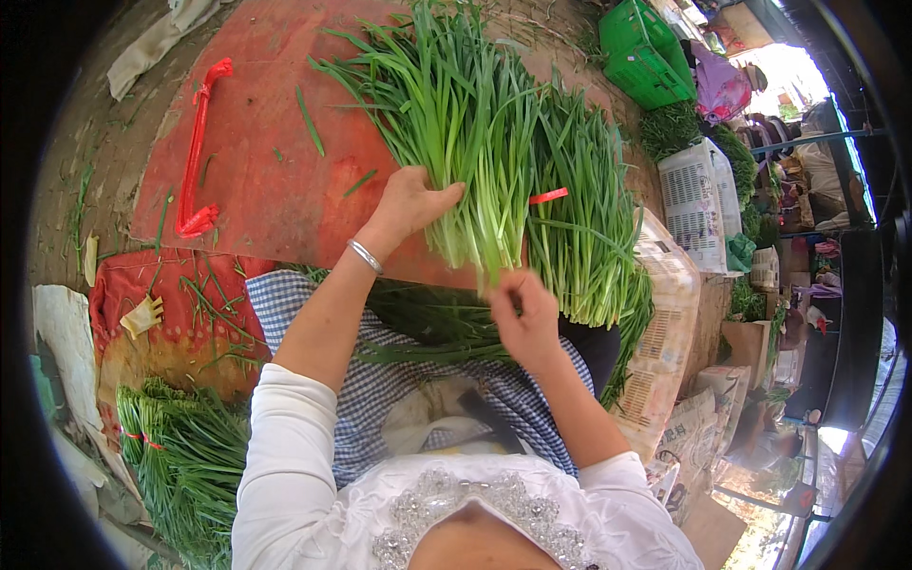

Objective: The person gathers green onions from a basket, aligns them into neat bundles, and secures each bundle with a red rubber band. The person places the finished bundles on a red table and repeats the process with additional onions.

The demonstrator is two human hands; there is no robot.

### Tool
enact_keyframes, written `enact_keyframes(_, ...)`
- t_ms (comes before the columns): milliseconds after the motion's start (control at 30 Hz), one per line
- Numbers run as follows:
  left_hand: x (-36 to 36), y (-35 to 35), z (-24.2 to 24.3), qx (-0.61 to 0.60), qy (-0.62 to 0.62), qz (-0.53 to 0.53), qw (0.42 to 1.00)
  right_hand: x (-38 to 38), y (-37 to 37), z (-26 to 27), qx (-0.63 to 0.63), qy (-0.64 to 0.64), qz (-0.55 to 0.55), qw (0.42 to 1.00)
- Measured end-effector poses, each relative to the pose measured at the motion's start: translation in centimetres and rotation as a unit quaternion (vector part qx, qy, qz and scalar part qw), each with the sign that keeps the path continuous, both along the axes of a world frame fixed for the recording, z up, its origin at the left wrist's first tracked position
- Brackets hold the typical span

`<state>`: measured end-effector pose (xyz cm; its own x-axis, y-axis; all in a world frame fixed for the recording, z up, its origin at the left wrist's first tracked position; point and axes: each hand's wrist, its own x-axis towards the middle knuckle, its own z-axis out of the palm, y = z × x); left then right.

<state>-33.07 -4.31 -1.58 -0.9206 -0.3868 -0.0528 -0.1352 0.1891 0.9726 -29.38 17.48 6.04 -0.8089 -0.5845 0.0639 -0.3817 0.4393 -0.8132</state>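
A loose bundle of garlic chives lies across a red board, its leafy tops pointing away from me and pale cut ends towards me. My left hand, with a silver bangle at the wrist, grips its left side, thumb over the stalks and the other fingers mostly hidden. At the pale ends, my right hand pinches a stalk tip; it is slightly blurred. To the right rests a second pile of chives, with a red tie by its left edge. More loose leaves lie over my checked apron.
Red ties lie on the red board. Tied chive bundles are stacked at lower left beside a littered red cloth. A pale plastic crate stands at right; a green crate and a white crate stand farther off.
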Motion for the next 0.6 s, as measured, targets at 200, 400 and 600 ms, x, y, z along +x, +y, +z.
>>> enact_keyframes(200, -0.5, -0.1, -1.4, 0.013, 0.027, 0.006, 1.000, 3.7, 4.3, -0.1, 0.361, 0.043, 0.280, 0.889)
enact_keyframes(400, -0.2, -0.1, -0.6, 0.026, 0.037, -0.001, 0.999, 0.3, 0.4, 3.1, 0.171, 0.214, 0.108, 0.956)
enact_keyframes(600, 0.6, -0.4, 1.3, 0.021, 0.010, -0.022, 0.999, -2.9, -4.2, 2.9, 0.297, 0.286, 0.090, 0.907)
